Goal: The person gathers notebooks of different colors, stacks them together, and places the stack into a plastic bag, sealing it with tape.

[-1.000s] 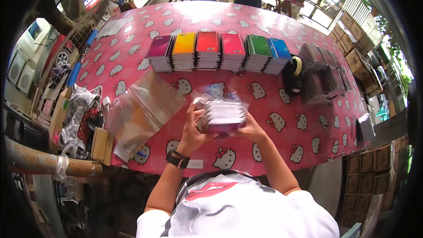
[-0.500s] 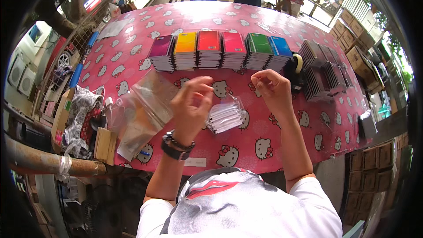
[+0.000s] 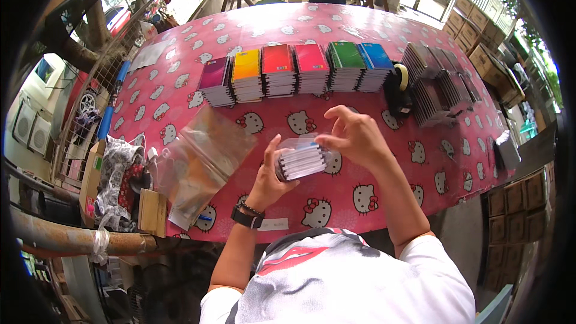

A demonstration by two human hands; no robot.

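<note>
In front of me a small stack of spiral notebooks sits inside a clear plastic bag, its white page edges facing me. My left hand, with a dark watch on the wrist, grips the stack's left side, fingers along it and thumb along the near edge. At the upper right corner of the bag is my right hand, thumb at the plastic, index finger raised and apart from it. Beyond them stands a row of notebook stacks with purple, yellow, red, pink, green and blue covers.
Loose clear plastic bags lie to the left, beside a wooden block and bunched cloth. A black tape dispenser stands right of the row, near wrapped notebook packs. Cardboard boxes are stacked at the right.
Both hands have come down to the bagged notebooks; my left hand has taken hold of the side, my right has moved left to the bag's corner. The view has shifted slightly.
</note>
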